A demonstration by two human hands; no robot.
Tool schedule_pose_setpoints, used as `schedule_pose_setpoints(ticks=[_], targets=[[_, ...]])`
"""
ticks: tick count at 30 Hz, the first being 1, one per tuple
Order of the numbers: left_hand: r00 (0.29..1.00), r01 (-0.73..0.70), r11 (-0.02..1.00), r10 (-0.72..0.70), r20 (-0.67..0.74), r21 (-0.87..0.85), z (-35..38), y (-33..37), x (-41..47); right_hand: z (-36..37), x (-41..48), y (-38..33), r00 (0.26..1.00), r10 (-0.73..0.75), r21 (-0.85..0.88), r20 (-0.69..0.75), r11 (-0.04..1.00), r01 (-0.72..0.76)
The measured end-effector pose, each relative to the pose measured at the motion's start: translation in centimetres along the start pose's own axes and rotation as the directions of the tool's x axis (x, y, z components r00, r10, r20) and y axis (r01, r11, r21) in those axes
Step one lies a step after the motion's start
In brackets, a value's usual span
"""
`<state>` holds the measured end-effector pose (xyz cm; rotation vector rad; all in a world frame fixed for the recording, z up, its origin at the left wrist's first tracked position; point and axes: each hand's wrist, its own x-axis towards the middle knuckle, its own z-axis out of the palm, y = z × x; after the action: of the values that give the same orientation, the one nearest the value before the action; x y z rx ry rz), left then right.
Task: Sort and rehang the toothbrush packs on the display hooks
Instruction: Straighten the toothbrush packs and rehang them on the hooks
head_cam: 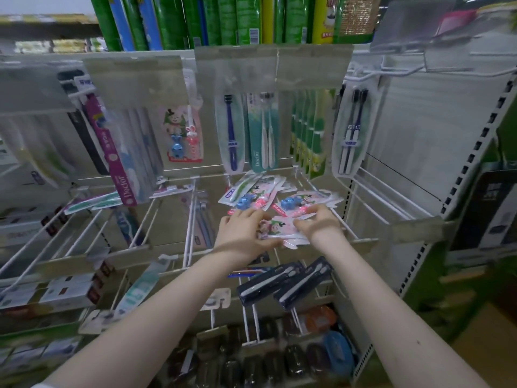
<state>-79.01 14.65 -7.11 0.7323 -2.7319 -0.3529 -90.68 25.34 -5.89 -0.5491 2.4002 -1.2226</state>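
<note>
As the pink toothbrush pack (281, 229) lies crosswise just in front of the loose pile (260, 191), left hand (243, 233) and right hand (319, 224) clamp fingers (257, 218) on its 2 ends.

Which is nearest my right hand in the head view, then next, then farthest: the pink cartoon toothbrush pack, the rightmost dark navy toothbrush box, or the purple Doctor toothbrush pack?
1. The pink cartoon toothbrush pack: gripped by the right hand.
2. The rightmost dark navy toothbrush box: just below, on the lower hooks.
3. The purple Doctor toothbrush pack: hanging far left, higher up.
</note>
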Motion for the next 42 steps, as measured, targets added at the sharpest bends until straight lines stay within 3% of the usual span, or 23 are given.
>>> schedule_pose_setpoints(ticks=[7, 16, 20, 23, 26, 32, 35, 42], targets=[[0.999, -0.041, 0.999, 0.042, -0.01, 0.032, -0.5, 0.2, -0.2, -0.1, 0.9, 0.5, 0.997, -0.008, 0.269, -0.074, 0.963, 0.028], [0.99, -0.086, 0.994, 0.093, -0.104, 0.072, -2.3, 0.8, 0.5, -1.5, 0.5, -0.5, 0.984, -0.087, 0.392, -0.153, 0.909, 0.142], [0.997, -0.079, 0.99, 0.081, -0.015, 0.115, -3.7, 1.2, 1.2, -2.1, 0.6, -0.6, 0.984, -0.102, 0.459, -0.145, 0.874, 0.159], [0.999, -0.006, 0.999, 0.004, 0.038, 0.045, -3.7, 1.3, 1.4, -1.9, 1.0, -0.7, 0.992, -0.041, 0.58, -0.121, 0.808, 0.104], [0.995, 0.102, 0.985, -0.1, 0.021, -0.142, -3.1, 0.6, 1.4, -1.8, 1.2, -0.7, 0.997, 0.036, 0.708, -0.075, 0.706, 0.027], [0.962, 0.227, 0.919, -0.264, -0.074, -0.322, -2.4, -1.0, 2.5, -1.8, 2.4, 0.2, 0.994, 0.076, 0.563, -0.078, 0.826, -0.019], [0.949, 0.251, 0.898, -0.301, -0.09, -0.36, -2.3, -1.4, 3.1, -1.6, 3.1, 0.4, 0.998, 0.055, 0.477, -0.006, 0.878, -0.046], [0.941, 0.256, 0.886, -0.32, -0.111, -0.388, -1.7, -1.3, 4.1, -1.1, 4.3, -0.3, 0.991, 0.092, 0.66, 0.099, 0.739, -0.135]])
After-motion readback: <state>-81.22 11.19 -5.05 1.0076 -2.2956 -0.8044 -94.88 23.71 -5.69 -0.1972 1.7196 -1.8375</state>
